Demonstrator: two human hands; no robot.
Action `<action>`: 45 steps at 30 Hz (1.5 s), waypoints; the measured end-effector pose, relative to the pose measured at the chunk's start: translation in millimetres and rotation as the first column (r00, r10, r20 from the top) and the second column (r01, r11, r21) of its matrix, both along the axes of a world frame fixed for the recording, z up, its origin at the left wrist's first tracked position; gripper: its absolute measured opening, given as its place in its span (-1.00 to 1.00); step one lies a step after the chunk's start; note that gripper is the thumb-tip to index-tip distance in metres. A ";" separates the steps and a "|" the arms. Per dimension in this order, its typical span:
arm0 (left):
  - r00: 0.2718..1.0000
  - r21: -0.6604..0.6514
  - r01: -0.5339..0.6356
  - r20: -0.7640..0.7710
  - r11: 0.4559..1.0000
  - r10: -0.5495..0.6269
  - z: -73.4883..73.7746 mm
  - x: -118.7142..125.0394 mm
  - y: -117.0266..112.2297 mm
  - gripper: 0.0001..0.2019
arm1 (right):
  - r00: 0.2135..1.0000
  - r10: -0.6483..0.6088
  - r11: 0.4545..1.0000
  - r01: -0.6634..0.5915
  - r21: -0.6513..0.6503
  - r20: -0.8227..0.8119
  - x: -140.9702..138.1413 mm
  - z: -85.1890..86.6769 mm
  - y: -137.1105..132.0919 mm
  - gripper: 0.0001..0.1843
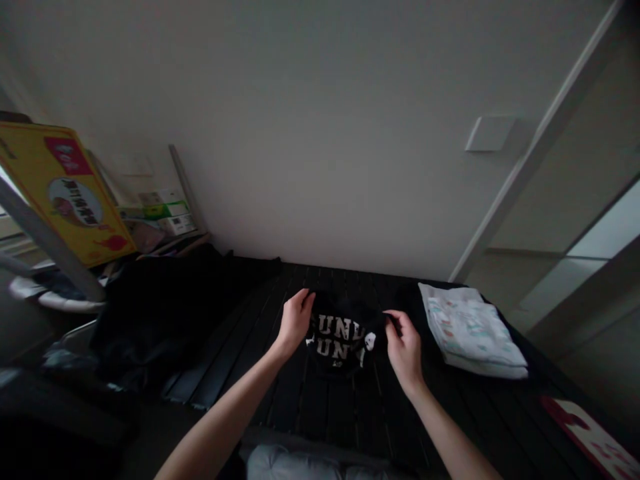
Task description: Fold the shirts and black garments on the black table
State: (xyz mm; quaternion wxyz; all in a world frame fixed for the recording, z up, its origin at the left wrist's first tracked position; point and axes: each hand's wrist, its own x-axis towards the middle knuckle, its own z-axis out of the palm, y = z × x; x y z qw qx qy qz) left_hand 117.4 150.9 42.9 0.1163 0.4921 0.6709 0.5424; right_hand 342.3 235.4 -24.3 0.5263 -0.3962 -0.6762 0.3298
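A black garment with white block letters hangs between my two hands over the dark slatted surface. My left hand pinches its upper left edge, fingers closed. At the upper right edge my right hand grips the cloth between thumb and fingers. The garment's lower part sags and blends into the dark slats, so its full outline is hard to make out.
Folded white printed cloths lie to the right. A dark heap of fabric is on the left, near a yellow box on a rack. A red and cream item sits at the lower right. A wall rises behind.
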 end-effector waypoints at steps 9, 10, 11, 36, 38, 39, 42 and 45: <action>0.608 0.286 0.396 0.630 0.873 -0.482 34.1 -9.4 -20.5 -0.56 | 0.979 -0.019 0.974 0.064 0.220 -0.202 1.2 68.1 12.7 -0.81; 0.547 0.300 0.444 0.656 0.844 -0.521 33.5 -8.1 -21.4 -0.58 | 0.976 0.006 0.972 0.046 0.231 -0.217 -1.4 73.3 11.7 -0.82; 0.516 0.297 0.484 0.662 0.823 -0.543 30.9 -6.2 -22.0 -0.64 | 0.973 0.024 0.971 0.032 0.238 -0.229 -4.5 77.4 10.1 -0.83; 0.907 -0.053 -0.067 -0.420 0.996 0.038 8.5 -57.8 -52.8 -0.71 | 0.799 0.481 0.876 -0.454 -0.163 0.362 62.1 100.6 27.6 -0.46; 0.832 0.002 -0.079 -0.551 0.997 0.067 20.1 -65.0 -57.6 -0.68 | 0.659 0.678 0.732 -0.566 -0.379 0.326 70.5 106.6 24.8 -0.47; 0.806 0.036 -0.070 -0.587 0.997 0.078 26.0 -67.4 -60.3 -0.67 | 0.607 0.739 0.666 -0.596 -0.449 0.291 74.1 110.5 23.5 -0.54; 0.759 0.056 0.010 -0.650 0.998 0.029 42.1 -69.8 -68.0 -0.65 | 0.593 0.779 0.607 -0.629 -0.486 0.204 77.6 120.0 21.4 -0.71; 0.722 -0.008 0.101 -0.687 0.995 -0.079 50.6 -65.1 -70.7 -0.63 | 0.659 0.735 0.653 -0.628 -0.423 0.158 62.9 113.1 16.6 -0.66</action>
